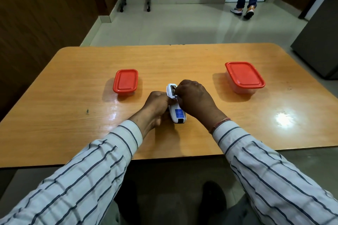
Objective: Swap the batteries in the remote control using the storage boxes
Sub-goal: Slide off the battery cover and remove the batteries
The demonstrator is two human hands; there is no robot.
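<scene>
Showing its back, white remote (172, 114) bears blue label (179, 113); battery bay (172, 89) open.

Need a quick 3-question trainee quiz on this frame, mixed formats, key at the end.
1. True or false: the left box and the right box both have their red lids on.
2. Which hand grips the remote by its body?
3. The right hand has its fingertips at: A) the remote's open battery compartment; B) the left box's lid; C) the right box's lid.
Key: 1 true; 2 the left hand; 3 A.
</scene>
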